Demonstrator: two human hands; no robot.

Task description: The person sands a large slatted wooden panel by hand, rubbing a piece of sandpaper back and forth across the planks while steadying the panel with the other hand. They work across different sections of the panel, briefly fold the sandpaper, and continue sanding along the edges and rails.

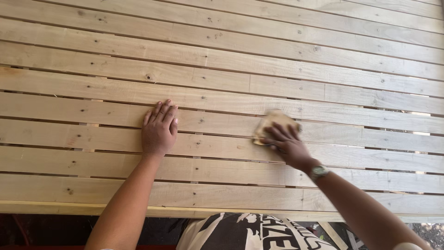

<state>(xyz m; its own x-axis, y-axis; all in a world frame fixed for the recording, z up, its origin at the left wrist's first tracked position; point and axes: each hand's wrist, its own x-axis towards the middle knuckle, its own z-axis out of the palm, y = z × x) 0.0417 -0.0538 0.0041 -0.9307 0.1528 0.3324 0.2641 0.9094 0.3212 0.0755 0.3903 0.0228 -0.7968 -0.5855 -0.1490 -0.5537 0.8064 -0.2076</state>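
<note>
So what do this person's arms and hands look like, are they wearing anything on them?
Both forearms are bare, with no sleeves in view and no gloves. The left hand has nothing on it: no ring or band shows. The right hand is bare too, but a wristwatch with a pale, silvery face and band sits on that wrist. Fingernails look short and unpainted.

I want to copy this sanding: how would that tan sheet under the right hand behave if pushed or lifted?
The tan sheet probably flexes: it looks thin and lies flat under the right hand. Likely light. It probably drags rather than slips on the bare wooden slats.
</note>
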